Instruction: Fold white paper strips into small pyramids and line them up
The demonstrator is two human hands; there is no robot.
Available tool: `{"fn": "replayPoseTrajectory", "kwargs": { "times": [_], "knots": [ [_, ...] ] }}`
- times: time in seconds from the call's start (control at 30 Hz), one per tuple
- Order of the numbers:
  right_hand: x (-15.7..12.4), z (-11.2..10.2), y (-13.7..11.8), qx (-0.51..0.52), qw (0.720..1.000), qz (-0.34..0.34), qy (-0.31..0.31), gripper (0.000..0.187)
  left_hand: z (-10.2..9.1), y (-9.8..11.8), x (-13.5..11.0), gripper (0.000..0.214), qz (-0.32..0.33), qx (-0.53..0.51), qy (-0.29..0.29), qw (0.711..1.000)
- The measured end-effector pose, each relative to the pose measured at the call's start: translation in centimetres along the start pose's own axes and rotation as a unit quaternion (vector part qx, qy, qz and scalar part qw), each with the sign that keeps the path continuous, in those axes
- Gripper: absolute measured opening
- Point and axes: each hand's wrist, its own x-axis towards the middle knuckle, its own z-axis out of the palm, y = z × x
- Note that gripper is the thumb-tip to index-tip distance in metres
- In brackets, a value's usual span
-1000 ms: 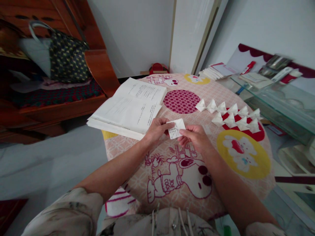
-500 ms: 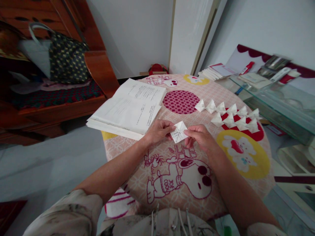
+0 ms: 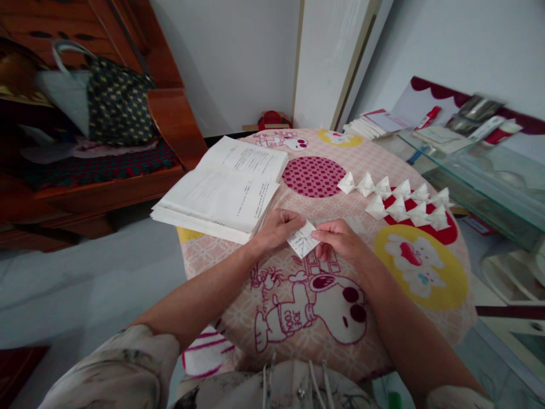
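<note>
My left hand [image 3: 276,228] and my right hand [image 3: 339,241] pinch a small folded piece of white printed paper [image 3: 303,241] between them, just above the pink cartoon-print tablecloth [image 3: 306,301]. Both hands are closed on it, the left at its left edge, the right at its right corner. A thick stack of printed white sheets [image 3: 225,190] lies right behind my left hand. Two rows of several folded white paper pieces [image 3: 398,201] stand to the right on the cloth.
A wooden bench [image 3: 97,170] with a dark patterned bag [image 3: 117,102] stands at the left. A glass shelf [image 3: 477,165] with booklets and small items runs along the right. A red object [image 3: 272,118] sits by the far wall.
The folded paper has been turned and lowered slightly toward the cloth between my fingers; the hands stay in almost the same place.
</note>
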Motion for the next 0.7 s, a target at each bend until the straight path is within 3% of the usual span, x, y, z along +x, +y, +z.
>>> {"fn": "replayPoseTrajectory", "kwargs": {
  "times": [0.1,0.17,0.23,0.33,0.43,0.57,0.7],
  "knots": [
    [0.0,-0.2,0.0,0.017,0.999,-0.006,0.037,0.032,-0.1,-0.2,0.5,0.037,0.027,-0.035,0.078,0.996],
    [0.0,-0.3,0.1,0.024,0.995,-0.022,0.091,0.030,-0.3,-0.3,0.7,0.031,0.081,-0.029,0.169,0.982],
    [0.2,-0.3,0.2,0.008,0.986,-0.056,0.157,0.029,-0.4,-0.3,0.8,0.027,0.124,-0.010,0.223,0.967],
    [0.3,-0.2,0.2,-0.104,0.950,-0.141,0.260,0.031,-0.2,0.0,0.4,0.030,0.122,0.011,0.173,0.977],
    [0.4,0.4,0.1,-0.253,0.882,-0.247,0.313,0.030,0.5,0.6,0.0,0.035,0.105,0.015,0.079,0.991],
    [0.6,1.7,0.2,-0.358,0.821,-0.350,0.275,0.007,0.9,0.7,0.3,0.037,0.103,-0.041,0.028,0.993],
    [0.7,2.3,0.5,-0.381,0.811,-0.386,0.218,0.019,0.3,-0.3,0.9,0.036,0.059,-0.109,0.085,0.989]
  ]
}}
